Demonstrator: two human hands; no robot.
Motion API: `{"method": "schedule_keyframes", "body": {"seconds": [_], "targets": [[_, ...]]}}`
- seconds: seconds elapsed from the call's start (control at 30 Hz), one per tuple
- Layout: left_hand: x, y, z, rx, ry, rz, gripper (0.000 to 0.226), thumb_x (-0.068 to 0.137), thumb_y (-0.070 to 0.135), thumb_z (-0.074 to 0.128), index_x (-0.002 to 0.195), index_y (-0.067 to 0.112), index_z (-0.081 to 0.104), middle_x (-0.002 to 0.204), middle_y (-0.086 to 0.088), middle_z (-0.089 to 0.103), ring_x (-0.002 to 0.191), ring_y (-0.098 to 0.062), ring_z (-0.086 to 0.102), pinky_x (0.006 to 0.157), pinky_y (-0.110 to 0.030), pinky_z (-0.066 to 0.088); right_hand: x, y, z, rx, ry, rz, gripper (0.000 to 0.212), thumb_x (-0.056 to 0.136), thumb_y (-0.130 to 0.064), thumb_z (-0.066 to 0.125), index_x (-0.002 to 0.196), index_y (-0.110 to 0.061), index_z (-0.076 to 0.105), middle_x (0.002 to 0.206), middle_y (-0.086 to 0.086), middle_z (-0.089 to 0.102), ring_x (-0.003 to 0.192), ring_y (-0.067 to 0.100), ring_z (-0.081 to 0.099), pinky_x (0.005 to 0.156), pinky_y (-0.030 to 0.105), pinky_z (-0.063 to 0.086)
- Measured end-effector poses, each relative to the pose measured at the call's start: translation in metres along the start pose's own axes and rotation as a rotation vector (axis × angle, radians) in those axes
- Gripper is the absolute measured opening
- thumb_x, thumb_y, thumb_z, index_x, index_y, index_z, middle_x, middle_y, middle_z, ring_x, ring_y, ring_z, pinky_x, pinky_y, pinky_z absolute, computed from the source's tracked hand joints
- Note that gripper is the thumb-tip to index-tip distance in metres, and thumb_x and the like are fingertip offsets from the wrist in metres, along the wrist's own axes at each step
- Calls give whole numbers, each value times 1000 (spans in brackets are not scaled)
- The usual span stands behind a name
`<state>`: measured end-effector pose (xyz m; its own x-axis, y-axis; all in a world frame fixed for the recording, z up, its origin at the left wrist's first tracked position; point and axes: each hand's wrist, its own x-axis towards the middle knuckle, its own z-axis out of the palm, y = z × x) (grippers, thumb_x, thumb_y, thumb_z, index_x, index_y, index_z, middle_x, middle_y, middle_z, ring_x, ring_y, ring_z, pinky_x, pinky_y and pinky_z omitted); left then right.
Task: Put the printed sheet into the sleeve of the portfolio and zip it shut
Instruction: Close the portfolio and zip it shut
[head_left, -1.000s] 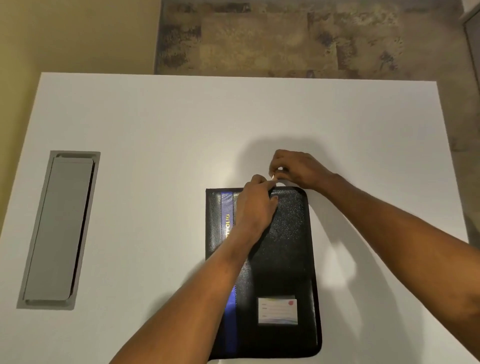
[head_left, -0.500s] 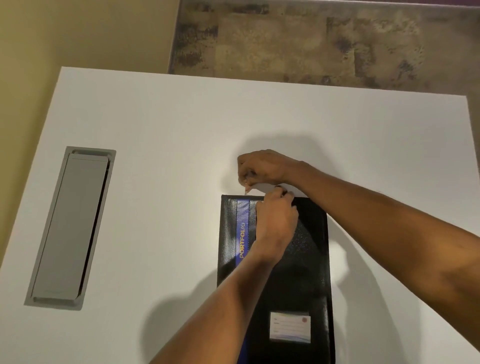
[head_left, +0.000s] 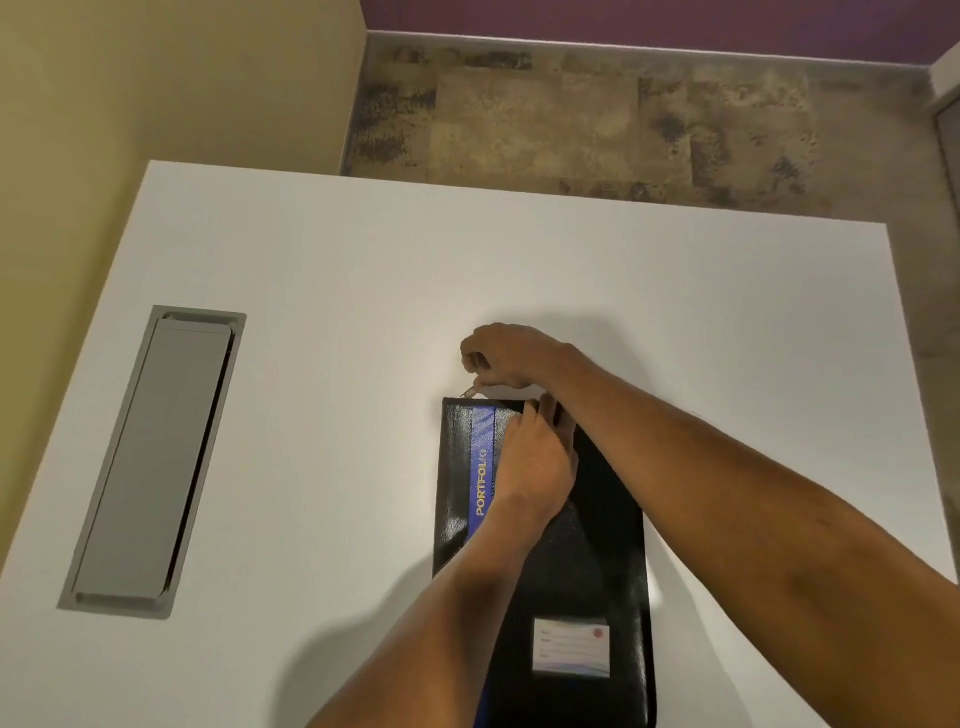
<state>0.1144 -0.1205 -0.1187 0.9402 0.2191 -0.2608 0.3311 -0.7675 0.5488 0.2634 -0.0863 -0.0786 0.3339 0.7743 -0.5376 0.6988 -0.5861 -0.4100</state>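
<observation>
Right hand (head_left: 506, 356) pinching zipper pull (head_left: 469, 392) at far-left corner of portfolio (head_left: 571, 545) on worktop (head_left: 363, 312); left hand (head_left: 535, 462) flat, pinning cover. Keep pressing, pull along teeth. Sheet presumably inside, can't see.

Portfolio (head_left: 587, 561) bottom cut off; label (head_left: 571, 647) illegible

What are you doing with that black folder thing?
A person is zipping a black portfolio shut on a white table. The left hand presses down on its cover near the far edge. The right hand pinches the small metal zipper pull at the far left corner. The cover lies closed and flat, so any sheet inside is hidden. A grey hatch sits in the table to the left.
</observation>
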Motion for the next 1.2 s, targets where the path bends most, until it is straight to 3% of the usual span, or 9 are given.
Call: {"method": "schedule_keyframes", "body": {"seconds": [0.1,0.2,0.27,0.33,0.57,0.8,0.97,1.1,1.2], "targets": [[-21,-9,-5,181,32,89,53,102,24,54,154,17,43,160,-9,36,139,-29,41,113,-48,41,-33,13,7,243,187,156,20,99,-24,62,115,-16,67,116,3,65,108,25,63,94,43,52],[-45,-17,-18,193,73,28,53,105,26,48,157,20,39,167,-8,31,152,-29,32,120,-52,32,-80,21,30,492,500,344,23,98,-21,63,120,-16,66,118,2,66,104,23,63,95,43,54],[-61,-21,-23,192,81,-28,54,105,28,46,157,20,38,169,-8,28,155,-28,28,123,-53,29,-114,20,56,532,600,407,31,97,-23,65,128,-16,62,127,1,64,112,22,62,98,44,54],[-78,-26,-28,169,80,-87,56,104,29,47,158,20,38,169,-8,29,154,-28,29,122,-52,31,-146,13,82,537,622,458,43,96,-27,67,137,-17,58,137,1,61,124,21,59,105,42,51],[-138,-41,-34,82,73,-281,58,101,33,53,156,20,37,166,-7,29,147,-31,35,114,-52,36,-231,-21,156,507,683,624,66,91,-37,76,146,-14,49,140,9,60,127,29,58,106,46,53],[-195,-48,-27,-32,75,-413,62,102,30,56,158,12,35,165,-11,33,146,-36,36,112,-53,41,-274,-47,202,540,661,697,60,89,-29,75,140,-8,51,130,16,60,120,36,58,96,47,53],[-215,-47,-18,-203,146,-471,42,98,24,59,134,5,52,133,-18,61,124,-42,54,99,-54,50,-287,-58,228,586,638,755,54,89,-28,73,134,-6,52,124,18,58,116,39,57,90,49,55],[-216,-48,-15,-305,198,-465,29,91,19,67,115,3,60,114,-20,69,105,-42,63,91,-52,54,-289,-58,247,620,597,781,52,87,-25,76,127,-3,53,123,20,55,115,40,56,91,50,55],[-204,-53,-15,-540,200,-663,26,84,13,76,100,1,60,96,-24,69,85,-39,65,80,-52,57,-287,-49,248,742,583,820,57,78,-20,85,124,-1,58,121,21,57,112,40,59,92,46,55]]}}
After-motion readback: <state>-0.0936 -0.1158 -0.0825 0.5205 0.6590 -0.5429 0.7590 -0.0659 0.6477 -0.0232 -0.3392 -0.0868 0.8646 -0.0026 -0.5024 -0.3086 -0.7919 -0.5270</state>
